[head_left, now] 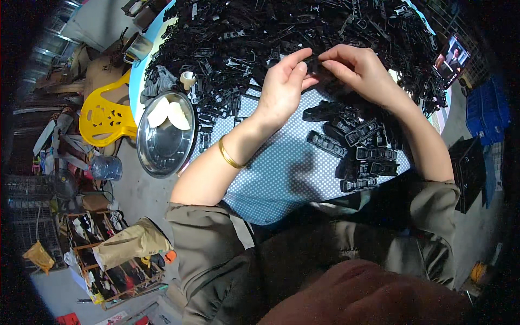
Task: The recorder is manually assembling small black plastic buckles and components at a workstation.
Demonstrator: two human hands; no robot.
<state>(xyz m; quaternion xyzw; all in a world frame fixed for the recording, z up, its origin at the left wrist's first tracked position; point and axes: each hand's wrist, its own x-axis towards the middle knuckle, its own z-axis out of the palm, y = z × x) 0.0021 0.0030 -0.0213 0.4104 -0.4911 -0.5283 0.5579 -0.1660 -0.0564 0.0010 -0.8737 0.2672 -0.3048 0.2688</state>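
Left hand (283, 89), upper centre of the frame: forefinger extended, thumb tip a little apart from it. Right hand (364, 67), just beside it: thumb and forefinger bent, tips near each other. Whether either hand is clamped on a part cannot be told; the gap between the hands is dark against a dark ground.

Loose group of black parts (326, 144), right of centre, below the right hand: small, oblong, frame-like, apparently plastic; openings and raised ribs along their length; glossy edges catching grey light; lying at mixed angles, some overlapping, the lowest few roughly level.

Heap of black parts (233, 51), across the top of the frame, behind and around the fingers: dense, tangled, mostly narrow pieces; single outlines largely lost, scattered pale glints.

Patterned cover (260, 181), centre: pale dots on blue-grey, under the loose group.

Gold-coloured bangle (229, 154): one, on the left forearm.

Round metal tray (162, 160), left of centre: shiny, with two white pieces (179, 116) inside, near its upper rim.

Tape roll (188, 80), just above the tray: pale.

Yellow chair (103, 120), left of the frame: pierced back.

Lit screen (453, 58), upper right: upright, slanted.
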